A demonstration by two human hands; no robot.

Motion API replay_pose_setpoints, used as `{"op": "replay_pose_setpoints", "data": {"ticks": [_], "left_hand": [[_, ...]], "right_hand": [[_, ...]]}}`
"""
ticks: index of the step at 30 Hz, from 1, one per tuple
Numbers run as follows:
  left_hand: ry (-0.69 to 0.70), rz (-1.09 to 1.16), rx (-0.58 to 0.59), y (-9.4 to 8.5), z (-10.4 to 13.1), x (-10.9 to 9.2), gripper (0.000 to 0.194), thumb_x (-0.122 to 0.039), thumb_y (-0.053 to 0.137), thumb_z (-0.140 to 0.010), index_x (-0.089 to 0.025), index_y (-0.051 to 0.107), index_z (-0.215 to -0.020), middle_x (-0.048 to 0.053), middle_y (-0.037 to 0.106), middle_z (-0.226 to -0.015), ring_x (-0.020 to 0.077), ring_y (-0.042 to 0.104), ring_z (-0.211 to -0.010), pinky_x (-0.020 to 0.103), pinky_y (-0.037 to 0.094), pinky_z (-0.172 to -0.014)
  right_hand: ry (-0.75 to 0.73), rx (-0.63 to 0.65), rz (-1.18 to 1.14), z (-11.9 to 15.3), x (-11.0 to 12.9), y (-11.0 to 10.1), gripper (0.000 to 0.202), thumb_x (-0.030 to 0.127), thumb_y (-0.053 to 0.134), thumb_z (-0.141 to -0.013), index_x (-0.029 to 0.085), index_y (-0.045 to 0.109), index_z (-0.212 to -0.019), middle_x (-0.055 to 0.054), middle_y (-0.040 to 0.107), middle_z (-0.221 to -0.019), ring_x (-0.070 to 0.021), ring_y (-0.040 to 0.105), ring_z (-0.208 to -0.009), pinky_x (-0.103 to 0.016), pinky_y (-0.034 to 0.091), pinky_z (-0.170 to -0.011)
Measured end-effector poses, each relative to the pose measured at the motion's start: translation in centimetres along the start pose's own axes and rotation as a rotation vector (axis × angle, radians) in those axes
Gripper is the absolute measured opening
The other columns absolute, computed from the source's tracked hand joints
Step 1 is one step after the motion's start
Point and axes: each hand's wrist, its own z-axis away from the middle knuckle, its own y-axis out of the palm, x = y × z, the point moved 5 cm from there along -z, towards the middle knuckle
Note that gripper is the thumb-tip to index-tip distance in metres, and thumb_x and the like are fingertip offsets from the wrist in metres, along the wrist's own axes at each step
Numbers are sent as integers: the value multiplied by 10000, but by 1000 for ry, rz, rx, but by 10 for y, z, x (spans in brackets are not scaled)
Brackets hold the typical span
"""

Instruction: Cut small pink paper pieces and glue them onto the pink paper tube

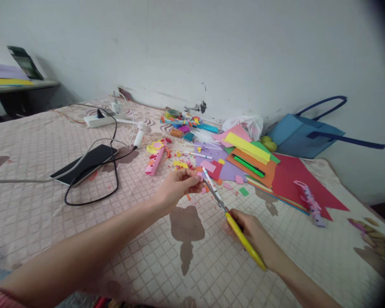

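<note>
My right hand [248,233] is closed around the yellow handle of a pair of scissors [240,235], whose metal blades point up and left. Just left of the blade tips, my left hand [183,185] pinches a small piece of pink paper [199,175] between thumb and fingertips. The tips of the blades are at the edge of that piece; I cannot tell whether they touch it. Behind the blades lies a white stick [209,177]. Scraps of pink, red, yellow and green paper, such as a green scrap [244,191], lie around on the patterned cloth.
Colored sheets lie right of center, with a red sheet [295,179] and a green cutter [248,165]. A blue bag [303,134] stands at the back right. On the left are a black flat device [86,162], cables and a power strip [99,120]. A rolled pink paper [155,160] lies mid-table.
</note>
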Motion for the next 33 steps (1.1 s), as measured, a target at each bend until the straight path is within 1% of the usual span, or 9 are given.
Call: {"op": "replay_pose_setpoints", "data": {"ticks": [5,14,22,33], "left_hand": [[-6,5,-18,1,1,-1,163,-205,672,-729,-111,543,-761,28,643,-691,103,621,-638,261,498,-686],[-6,-2,-16,0,0,-1,159,-204,673,-729,-111,548,-761,31,645,-692,107,626,-644,266,506,-690],[-1,-3,-14,1,1,-2,161,-202,681,-721,-108,553,-749,29,644,-689,105,629,-635,252,504,-675],[-7,17,0,2,1,-1,174,-212,691,-709,-111,552,-740,25,644,-686,106,629,-636,251,501,-679]], "right_hand": [[-6,7,16,0,0,0,244,391,500,-796,198,469,-650,5,568,-620,-148,514,-567,-254,390,-521],[1,20,11,1,4,-3,194,329,516,-791,196,482,-653,-5,609,-652,-152,548,-589,-253,403,-538],[-8,8,79,1,-2,-4,194,340,490,-807,196,500,-678,-11,622,-663,-162,565,-598,-257,408,-547],[-25,2,87,2,-3,-4,181,340,495,-802,201,500,-686,-10,622,-664,-163,572,-601,-254,417,-548]]}}
